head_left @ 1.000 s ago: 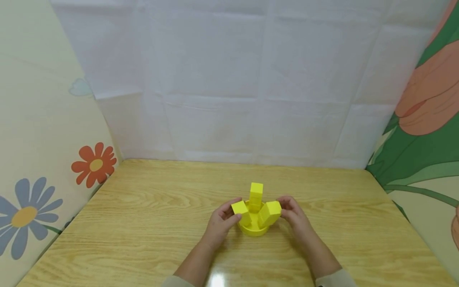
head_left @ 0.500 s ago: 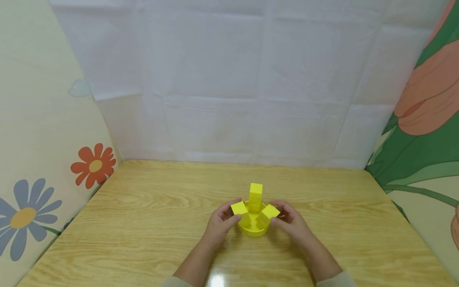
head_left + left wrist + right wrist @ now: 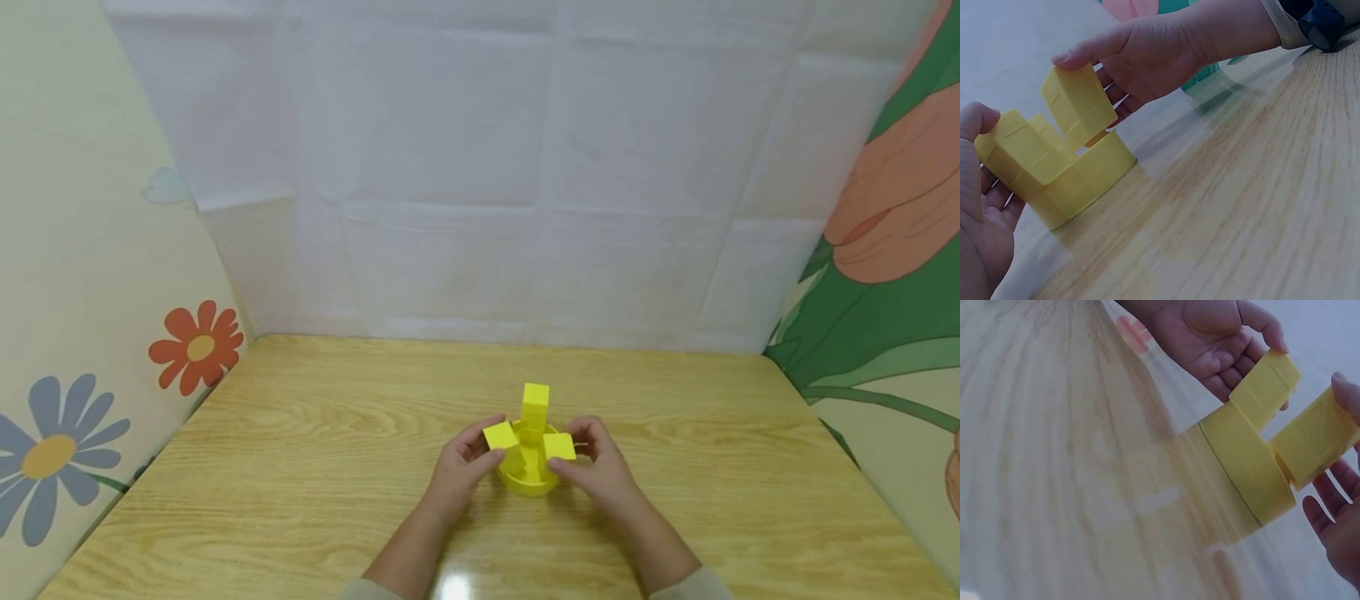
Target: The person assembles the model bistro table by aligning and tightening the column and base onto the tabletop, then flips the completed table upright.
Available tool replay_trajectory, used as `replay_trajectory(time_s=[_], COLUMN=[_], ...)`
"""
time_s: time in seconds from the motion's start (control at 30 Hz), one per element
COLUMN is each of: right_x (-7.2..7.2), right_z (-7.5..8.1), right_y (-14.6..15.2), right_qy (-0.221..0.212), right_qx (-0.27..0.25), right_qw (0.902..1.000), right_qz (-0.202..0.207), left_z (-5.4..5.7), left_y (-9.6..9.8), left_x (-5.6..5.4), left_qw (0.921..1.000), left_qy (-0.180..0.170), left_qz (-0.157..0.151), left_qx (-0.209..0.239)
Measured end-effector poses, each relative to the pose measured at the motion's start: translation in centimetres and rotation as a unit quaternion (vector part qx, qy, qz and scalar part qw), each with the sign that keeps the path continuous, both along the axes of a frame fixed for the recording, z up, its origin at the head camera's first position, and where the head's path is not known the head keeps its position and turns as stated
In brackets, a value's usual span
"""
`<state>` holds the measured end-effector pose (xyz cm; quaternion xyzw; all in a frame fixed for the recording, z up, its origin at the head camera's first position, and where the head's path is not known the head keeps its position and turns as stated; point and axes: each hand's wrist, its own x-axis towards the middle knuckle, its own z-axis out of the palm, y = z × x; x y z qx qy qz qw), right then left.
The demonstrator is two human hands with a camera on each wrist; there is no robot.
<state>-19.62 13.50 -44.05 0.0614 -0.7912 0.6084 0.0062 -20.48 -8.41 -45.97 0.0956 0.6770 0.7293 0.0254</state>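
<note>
A shallow yellow round base (image 3: 529, 485) stands on the table, with a square yellow post (image 3: 535, 408) upright at its far side. My left hand (image 3: 457, 471) grips a left yellow block (image 3: 501, 437) at the base's left rim, thumb on the near side and fingers behind. A right yellow block (image 3: 558, 446) is pinched between thumb and fingers of my right hand (image 3: 607, 471). In the left wrist view this right block (image 3: 1079, 103) leans, its lower end at the rim of the base (image 3: 1094, 172). Whether it is seated there I cannot tell.
The wood-grain table (image 3: 337, 417) extends around the base on all sides. A white cloth (image 3: 480, 183) hangs behind the table's far edge. Flower-patterned panels flank it, one at left (image 3: 75, 250) and one at right (image 3: 892, 333).
The right block has swung from leaning outward to nearly upright and shifted left. My right hand moved left with it, its thumb coming round to the near side. My left hand stays put.
</note>
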Motion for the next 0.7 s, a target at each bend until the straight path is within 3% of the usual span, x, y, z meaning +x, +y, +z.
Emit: replay_trajectory(time_s=[0.23, 0.37, 0.53, 0.7], right_x=[-0.1, -0.3, -0.4, -0.4], right_z=[-0.4, -0.6, -0.6, -0.5], right_y=[1.3, 1.8, 1.3, 0.4], right_qy=[0.062, 0.08, 0.095, 0.084], right_qx=[-0.035, -0.034, -0.01, 0.012], right_qw=[0.9937, 0.9896, 0.99, 0.9927], right_qz=[0.087, 0.114, 0.103, 0.086], left_z=[-0.1, -0.1, -0.2, -0.1], left_y=[-0.1, -0.1, -0.1, 0.0], left_x=[-0.1, -0.1, 0.0, 0.0], left_qw=[1.0, 0.9999, 0.9999, 0.9998], left_qy=[0.0, 0.001, 0.003, 0.003], left_qz=[-0.005, -0.01, -0.009, -0.011], left_qx=[0.005, 0.01, 0.013, 0.018])
